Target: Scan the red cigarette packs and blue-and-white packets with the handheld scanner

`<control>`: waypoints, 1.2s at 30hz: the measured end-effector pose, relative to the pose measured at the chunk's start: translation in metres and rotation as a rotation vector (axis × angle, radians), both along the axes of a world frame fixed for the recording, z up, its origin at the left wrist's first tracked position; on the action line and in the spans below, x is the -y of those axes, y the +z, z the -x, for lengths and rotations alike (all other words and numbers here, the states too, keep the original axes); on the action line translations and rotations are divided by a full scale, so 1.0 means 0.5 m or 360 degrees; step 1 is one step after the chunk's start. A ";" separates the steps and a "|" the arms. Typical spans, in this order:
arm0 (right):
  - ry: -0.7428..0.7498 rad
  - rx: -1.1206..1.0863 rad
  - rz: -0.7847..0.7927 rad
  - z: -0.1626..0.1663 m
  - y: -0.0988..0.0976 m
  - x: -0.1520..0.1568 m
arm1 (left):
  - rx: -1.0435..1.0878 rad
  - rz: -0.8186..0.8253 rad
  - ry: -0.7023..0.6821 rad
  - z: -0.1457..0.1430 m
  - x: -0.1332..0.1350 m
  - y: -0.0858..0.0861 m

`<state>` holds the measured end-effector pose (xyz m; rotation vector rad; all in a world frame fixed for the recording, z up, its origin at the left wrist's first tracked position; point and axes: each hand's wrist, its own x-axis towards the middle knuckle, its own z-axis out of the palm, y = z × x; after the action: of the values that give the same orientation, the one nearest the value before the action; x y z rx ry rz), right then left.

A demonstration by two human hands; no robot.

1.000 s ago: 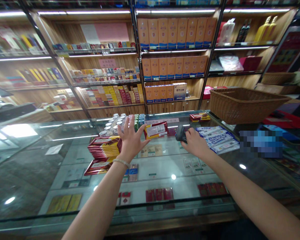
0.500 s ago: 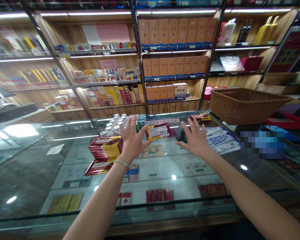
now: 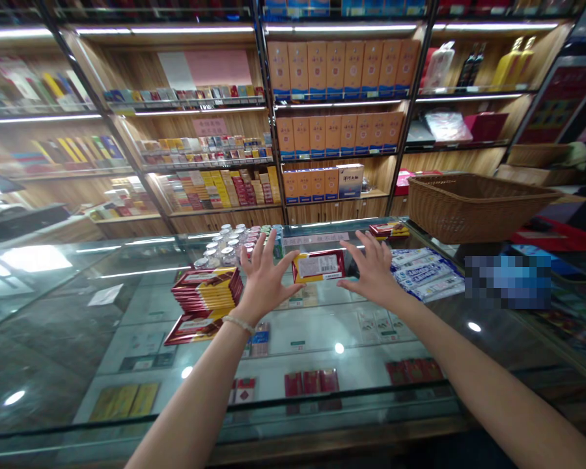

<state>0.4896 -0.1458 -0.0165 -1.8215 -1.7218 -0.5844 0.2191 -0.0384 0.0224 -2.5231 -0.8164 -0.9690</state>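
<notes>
Head view: the left hand point(image 3: 265, 277) and right hand point(image 3: 372, 270) were held apart, fingers spread, at nine and three o'clock of a packet point(image 3: 320, 266). It was shown label-up at the worktop point(image 3: 332, 319); whether it was touched could not be told. Many packets were already stacked in a pile point(image 3: 206, 292) at eight o'clock; this one was left unstacked. Blue packs point(image 3: 427, 273) were spread at three o'clock.

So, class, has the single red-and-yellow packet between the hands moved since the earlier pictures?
Yes: the single packet has shifted right, away from the stacked packets.
</notes>
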 end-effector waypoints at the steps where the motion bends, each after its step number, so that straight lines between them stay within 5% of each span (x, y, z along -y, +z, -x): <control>1: 0.0017 -0.0015 -0.0007 0.001 0.001 0.001 | -0.0002 0.0012 -0.0014 0.000 0.001 0.000; 36: 0.0598 -0.0235 -0.0098 0.022 0.045 0.035 | -0.0161 0.0192 -0.0035 -0.023 0.014 -0.017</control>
<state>0.4786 -0.1635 0.0062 -1.4097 -1.8577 -0.3341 0.2305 -0.0455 0.0139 -2.6640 -0.8419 -0.8137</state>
